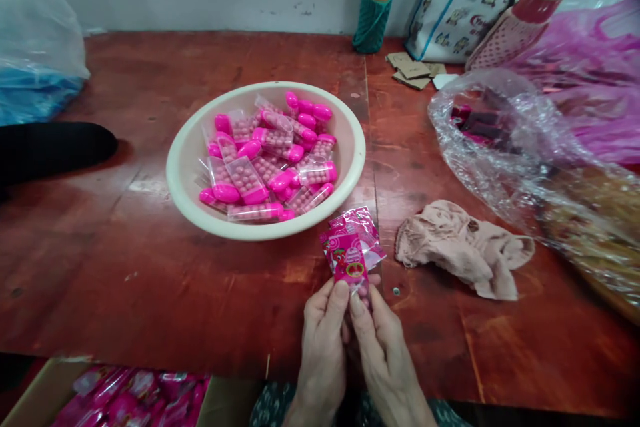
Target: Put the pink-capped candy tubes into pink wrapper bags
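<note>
Both hands meet in front of the bowl, near the table's front edge. Between them is a pink printed packet (350, 260) with round pink balls showing at its lower end. My left hand (324, 330) is closed, its thumb pressed on the packet's lower left. From the other side my right hand (383, 330) pinches the lower right, fingers partly hidden behind. More pink packets (364, 221) lie on the table just beyond. A cream plastic bowl (180, 190) to the upper left holds several clear tubes (246, 180) of pink balls with bright pink caps.
A crumpled beige cloth (463, 247) lies to the right, before a clear plastic bag (480, 167). Below the table edge at left, a cardboard box (37, 390) holds pink packages. Along the back stand a wrapped bottle (375, 13) and a white printed bag (460, 7).
</note>
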`<state>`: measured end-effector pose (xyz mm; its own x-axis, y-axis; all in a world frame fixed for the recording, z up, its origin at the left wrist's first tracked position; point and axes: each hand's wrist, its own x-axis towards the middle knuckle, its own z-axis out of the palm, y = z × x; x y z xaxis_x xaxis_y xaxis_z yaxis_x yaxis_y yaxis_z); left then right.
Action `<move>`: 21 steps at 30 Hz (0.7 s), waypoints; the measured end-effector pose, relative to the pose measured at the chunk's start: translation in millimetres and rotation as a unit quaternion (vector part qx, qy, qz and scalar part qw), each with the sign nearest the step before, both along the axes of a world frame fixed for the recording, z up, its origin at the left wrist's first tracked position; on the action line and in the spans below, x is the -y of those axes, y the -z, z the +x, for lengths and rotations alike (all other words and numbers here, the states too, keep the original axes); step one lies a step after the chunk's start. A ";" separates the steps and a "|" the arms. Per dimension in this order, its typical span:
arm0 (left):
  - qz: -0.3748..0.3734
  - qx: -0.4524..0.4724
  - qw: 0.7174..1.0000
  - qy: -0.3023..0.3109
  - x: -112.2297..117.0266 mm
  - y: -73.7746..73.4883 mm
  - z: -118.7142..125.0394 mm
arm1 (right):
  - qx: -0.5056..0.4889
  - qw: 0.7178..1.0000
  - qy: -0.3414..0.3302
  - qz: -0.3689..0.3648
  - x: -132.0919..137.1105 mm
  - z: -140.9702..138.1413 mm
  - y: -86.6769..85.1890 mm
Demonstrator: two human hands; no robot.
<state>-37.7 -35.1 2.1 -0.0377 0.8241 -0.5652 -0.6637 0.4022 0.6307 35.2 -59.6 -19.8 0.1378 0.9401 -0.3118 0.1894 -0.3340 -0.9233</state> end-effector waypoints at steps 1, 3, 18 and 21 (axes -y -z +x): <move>-0.008 0.000 1.000 -0.004 -1.2 0.2 -1.9 | -0.016 1.000 -0.017 -0.009 -3.0 0.5 -2.4; -0.012 -0.001 1.000 -0.005 -5.8 -0.3 -8.0 | -0.061 0.996 -0.065 -0.028 -9.5 2.1 -8.2; -0.036 0.032 0.997 0.063 -6.5 -5.5 -7.0 | -0.138 0.979 -0.134 -0.071 -15.3 7.7 -17.1; -0.038 0.049 0.995 0.084 -3.1 -1.8 -5.4 | -0.157 0.974 -0.142 -0.079 -17.7 8.3 -12.0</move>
